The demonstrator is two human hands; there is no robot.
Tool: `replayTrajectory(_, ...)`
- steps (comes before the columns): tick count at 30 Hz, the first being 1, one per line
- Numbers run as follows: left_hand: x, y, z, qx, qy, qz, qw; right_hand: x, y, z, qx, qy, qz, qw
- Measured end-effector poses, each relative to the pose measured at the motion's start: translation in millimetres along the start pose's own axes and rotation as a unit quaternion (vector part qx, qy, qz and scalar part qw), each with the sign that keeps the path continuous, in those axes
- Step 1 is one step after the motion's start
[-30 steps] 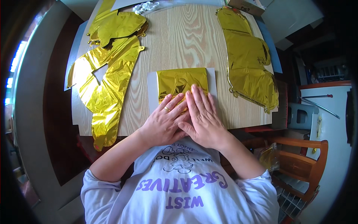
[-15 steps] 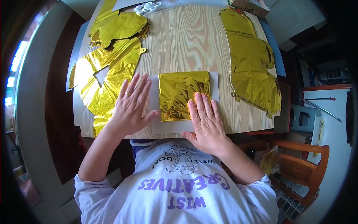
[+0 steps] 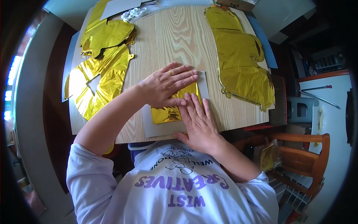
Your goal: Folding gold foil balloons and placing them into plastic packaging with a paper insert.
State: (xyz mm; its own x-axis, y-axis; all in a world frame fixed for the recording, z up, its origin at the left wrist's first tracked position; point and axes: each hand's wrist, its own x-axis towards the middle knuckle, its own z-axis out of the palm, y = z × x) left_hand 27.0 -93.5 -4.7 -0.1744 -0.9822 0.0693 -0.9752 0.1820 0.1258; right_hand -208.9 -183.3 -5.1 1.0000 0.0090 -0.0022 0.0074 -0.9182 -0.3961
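Daylight enters from the far left, where the window (image 3: 11, 80) is blown out to bluish white. Its glare bleaches part of the gold foil balloon (image 3: 112, 72) on the left; the foil balloon (image 3: 238, 54) on the right looks duller. The folded gold foil (image 3: 164, 115) carries small highlights and dark creases. The wood-grain surface (image 3: 179, 41) is evenly lit and fairly sharp. The far right sinks into shadow, fisheye distortion bends straight edges, and black vignetting closes the corners.
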Motion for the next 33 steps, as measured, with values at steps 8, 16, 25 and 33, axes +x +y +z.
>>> replayTrajectory(8,9.4,-7.4,-9.1,0.091,0.004,-0.073,0.993,-1.1,1.3,3.8,0.018,0.008,-0.002,1.0)
replayTrajectory(16,-15.7,26.3,0.4,-0.07,0.008,-0.034,0.997,0.9,-0.3,0.6,0.01,0.009,-0.006,1.0)
replayTrajectory(25,-44.9,-0.6,-29.4,0.008,0.061,-0.159,0.985,-0.4,-0.6,0.5,-0.007,0.011,-0.007,1.0)
replayTrajectory(33,-64.4,67.4,-3.3,-0.014,0.068,-0.208,0.976,-1.8,2.4,-10.8,-0.015,-0.019,-0.023,0.999)
